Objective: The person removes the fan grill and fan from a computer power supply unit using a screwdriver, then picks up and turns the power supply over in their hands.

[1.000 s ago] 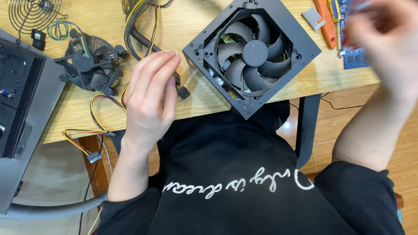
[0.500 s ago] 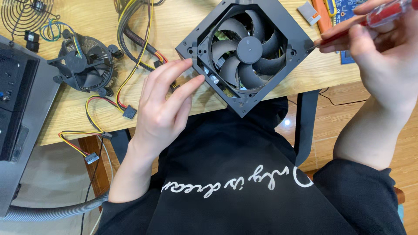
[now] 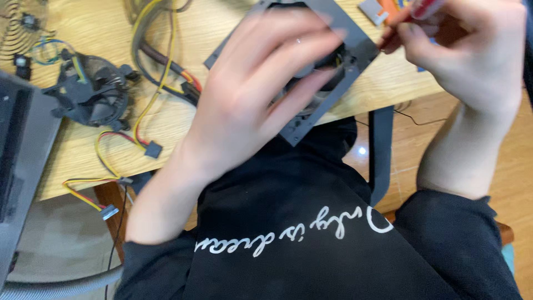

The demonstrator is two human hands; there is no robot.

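I see my left hand (image 3: 266,94) spread flat over the fan frame (image 3: 338,72) at the table (image 3: 72,161) edge, right hand (image 3: 472,50) pinching a red tool (image 3: 425,8).

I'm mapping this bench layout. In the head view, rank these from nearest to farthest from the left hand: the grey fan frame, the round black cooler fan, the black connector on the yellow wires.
1. Grey fan frame: under the left hand.
2. Black connector: left of the wrist.
3. Round black cooler fan: farther left on the table.
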